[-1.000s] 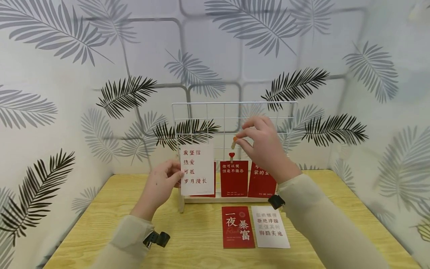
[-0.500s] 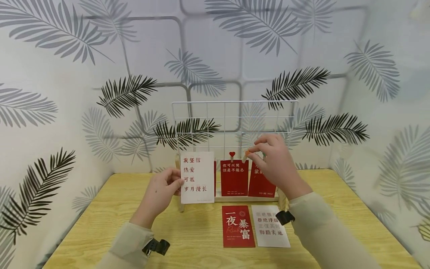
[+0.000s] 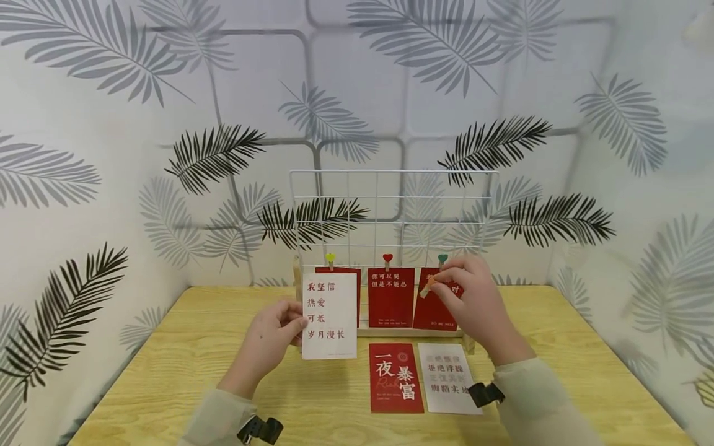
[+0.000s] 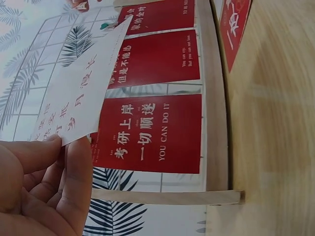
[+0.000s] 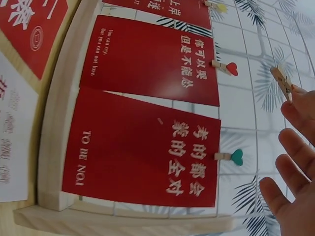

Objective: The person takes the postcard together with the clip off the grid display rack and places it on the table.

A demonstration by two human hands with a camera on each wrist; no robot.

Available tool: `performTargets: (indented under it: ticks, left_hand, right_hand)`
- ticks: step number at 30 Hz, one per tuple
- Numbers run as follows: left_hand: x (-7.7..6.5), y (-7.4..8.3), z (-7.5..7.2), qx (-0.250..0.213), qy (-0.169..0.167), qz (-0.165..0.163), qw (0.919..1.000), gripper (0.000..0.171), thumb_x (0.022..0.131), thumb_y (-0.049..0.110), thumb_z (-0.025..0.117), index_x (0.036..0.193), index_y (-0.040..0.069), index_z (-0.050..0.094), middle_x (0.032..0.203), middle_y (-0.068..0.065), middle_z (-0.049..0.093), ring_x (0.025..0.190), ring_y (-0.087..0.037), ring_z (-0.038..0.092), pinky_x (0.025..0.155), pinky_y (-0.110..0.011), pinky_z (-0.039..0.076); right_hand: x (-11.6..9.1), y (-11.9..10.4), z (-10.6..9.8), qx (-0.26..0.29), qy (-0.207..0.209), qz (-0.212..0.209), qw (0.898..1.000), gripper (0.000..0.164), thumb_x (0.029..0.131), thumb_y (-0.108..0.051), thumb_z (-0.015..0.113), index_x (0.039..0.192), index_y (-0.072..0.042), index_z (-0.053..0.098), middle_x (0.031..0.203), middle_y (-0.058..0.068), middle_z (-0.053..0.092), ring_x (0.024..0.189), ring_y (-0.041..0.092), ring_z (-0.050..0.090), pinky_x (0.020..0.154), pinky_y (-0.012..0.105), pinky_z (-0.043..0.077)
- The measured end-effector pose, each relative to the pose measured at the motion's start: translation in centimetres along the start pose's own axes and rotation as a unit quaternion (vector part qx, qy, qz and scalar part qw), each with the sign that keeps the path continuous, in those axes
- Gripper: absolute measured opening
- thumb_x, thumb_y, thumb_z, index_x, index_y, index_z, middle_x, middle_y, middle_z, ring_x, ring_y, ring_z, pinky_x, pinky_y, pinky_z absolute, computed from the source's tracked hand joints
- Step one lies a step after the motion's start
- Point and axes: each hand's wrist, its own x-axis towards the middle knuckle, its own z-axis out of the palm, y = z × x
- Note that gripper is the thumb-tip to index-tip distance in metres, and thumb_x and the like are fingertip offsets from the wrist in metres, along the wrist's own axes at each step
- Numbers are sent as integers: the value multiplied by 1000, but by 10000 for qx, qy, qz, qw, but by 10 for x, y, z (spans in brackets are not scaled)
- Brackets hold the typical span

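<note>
My left hand [image 3: 274,337] pinches a white card [image 3: 330,316] with red lettering by its left edge, upright in front of the rack's left end. In the left wrist view, thumb and fingers grip a corner of that card [image 4: 81,88]. My right hand [image 3: 474,303] pinches a small wooden clothespin [image 3: 427,287] with an orange end, in front of the right red card [image 3: 432,313]. The clothespin [image 5: 281,81] stands apart from the rack in the right wrist view. A white wire grid rack [image 3: 390,197] carries a row of red cards held by heart clips.
Yellow, red and teal heart clips top the left card [image 4: 147,135], the middle card [image 3: 390,303] and the right one. A red card [image 3: 396,396] and a white card [image 3: 452,399] lie on the wooden table [image 3: 312,409] before the rack's wooden base [image 3: 385,332].
My left hand has lowered the white card, uncovering the left red card's top and yellow clip. My right hand has moved down and right with the clothespin.
</note>
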Motion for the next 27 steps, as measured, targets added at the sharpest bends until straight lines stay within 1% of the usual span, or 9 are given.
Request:
performTargets:
  ticks: [4,7,10,13,16,20,23,27]
  left_hand:
    - [-2,-4,4,-93,-35,-71,9999,11,98,1,63,109,3,66,91,-9,65,74,-22,64,66,-33,59]
    - [-3,-8,4,-132,-66,-147,9998,11,98,0,63,108,3,66,90,-9,65,74,-22,64,66,-33,59]
    - [-4,-14,4,-113,-109,-218,9996,10,98,0,63,106,3,65,90,-9,65,73,-22,64,66,-33,59]
    - [-6,-19,6,-128,-249,-267,9993,8,97,-1,63,104,2,65,89,-9,65,73,-21,64,65,-33,59]
    - [-7,-22,9,-118,-439,-312,9985,7,96,-2,63,102,2,64,88,-9,65,74,-21,65,65,-34,60]
    - [-6,-25,11,-40,-602,-337,9976,6,96,-1,63,101,1,64,86,-9,64,74,-20,64,65,-35,59]
    - [-5,-30,12,-3,-770,-375,9963,5,97,0,63,101,1,63,86,-9,64,73,-20,64,66,-35,59]
    - [-6,-37,12,-17,-1074,-501,9930,6,98,1,61,104,1,63,87,-9,64,73,-21,63,67,-37,59]
  right_hand:
    - [-10,5,-5,-26,-33,414,9991,8,92,-15,76,95,-8,76,113,8,63,113,30,50,96,54,41]
    - [-18,10,-9,-31,-102,712,9974,14,95,-20,73,96,-7,76,115,10,63,115,32,50,97,58,41]
    - [-29,18,-11,-38,-169,890,9959,17,97,-24,71,97,-7,75,115,10,64,114,32,53,96,59,43]
    - [-40,26,-16,-49,-240,1052,9942,15,98,-23,69,99,-8,74,112,8,65,111,32,56,92,58,46]
    - [-50,34,-21,-53,-376,1277,9911,13,99,-21,68,100,-9,74,111,8,65,111,31,58,90,56,48]
    - [-55,43,-30,13,-672,1600,9848,15,100,-22,66,104,-8,72,113,11,65,113,34,58,94,57,48]
    - [-56,50,-36,23,-958,1845,9781,19,100,-25,66,106,-7,71,115,13,65,115,36,58,96,58,47]
    - [-62,64,-44,-129,-1465,2221,9639,25,101,-32,64,105,-9,71,117,13,64,115,38,58,94,57,48]
